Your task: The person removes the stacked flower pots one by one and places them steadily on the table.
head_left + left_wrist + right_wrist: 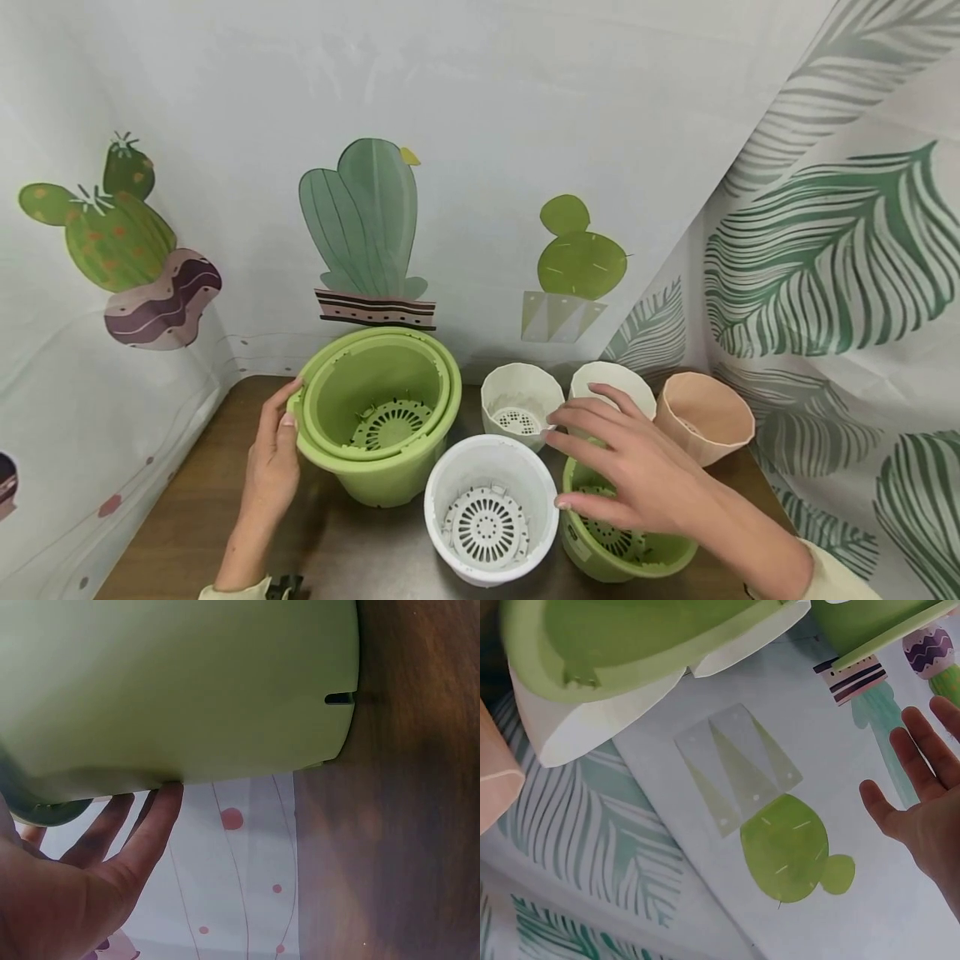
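Note:
My left hand [272, 462] is at the left side of a large green plastic pot [382, 479], its fingers touching the rim and outer wall. A second green pot [322, 408] sits nested inside that one. In the left wrist view, fairly straight fingers [154, 829] meet the wall below the rim. My right hand [630, 467] hovers with fingers spread over a smaller green pot [600, 558], partly covering it. Left of that hand stands a white round pot [491, 575] with a slotted base. The right wrist view shows the right hand [930, 802] holding nothing.
Behind stand a cream faceted pot [498, 383], another white pot [600, 371] partly hidden by my right hand, and a peach pot [708, 417]. All stand on a brown wooden table [187, 508]. A cloth printed with cacti and leaves [480, 167] hangs behind and beside it.

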A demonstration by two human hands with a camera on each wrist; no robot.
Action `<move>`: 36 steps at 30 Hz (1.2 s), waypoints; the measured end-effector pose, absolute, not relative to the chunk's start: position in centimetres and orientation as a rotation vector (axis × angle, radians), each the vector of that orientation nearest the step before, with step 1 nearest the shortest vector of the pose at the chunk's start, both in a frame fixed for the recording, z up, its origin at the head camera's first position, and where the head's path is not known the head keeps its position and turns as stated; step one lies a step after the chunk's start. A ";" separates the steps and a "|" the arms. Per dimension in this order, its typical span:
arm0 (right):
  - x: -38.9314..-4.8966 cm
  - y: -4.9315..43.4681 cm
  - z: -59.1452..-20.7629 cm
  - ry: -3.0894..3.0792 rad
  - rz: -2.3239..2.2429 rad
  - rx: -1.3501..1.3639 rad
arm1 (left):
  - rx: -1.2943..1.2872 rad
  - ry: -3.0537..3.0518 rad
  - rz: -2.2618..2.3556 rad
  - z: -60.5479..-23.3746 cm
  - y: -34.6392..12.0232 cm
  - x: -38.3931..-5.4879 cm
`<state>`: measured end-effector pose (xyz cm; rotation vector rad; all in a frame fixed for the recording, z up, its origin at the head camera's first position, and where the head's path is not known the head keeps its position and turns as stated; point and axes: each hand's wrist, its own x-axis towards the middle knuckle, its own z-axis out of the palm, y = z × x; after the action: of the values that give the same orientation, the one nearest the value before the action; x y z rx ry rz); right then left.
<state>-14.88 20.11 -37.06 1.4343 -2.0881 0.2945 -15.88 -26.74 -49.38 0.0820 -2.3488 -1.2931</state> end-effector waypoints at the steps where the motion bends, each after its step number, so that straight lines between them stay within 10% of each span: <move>1: -15.0 19.9 -37.0 -2.095 0.291 1.438 | 0.081 -2.348 -1.297 -49.4 -26.7 -15.9; 36: -19.2 14.4 -37.1 -2.178 0.284 1.641 | 0.090 -2.346 -1.305 -49.4 -26.7 -15.9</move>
<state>-19.21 14.39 -37.12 1.6408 -2.1784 0.2838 -15.88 -26.74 -49.39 0.0903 -2.3464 -1.3053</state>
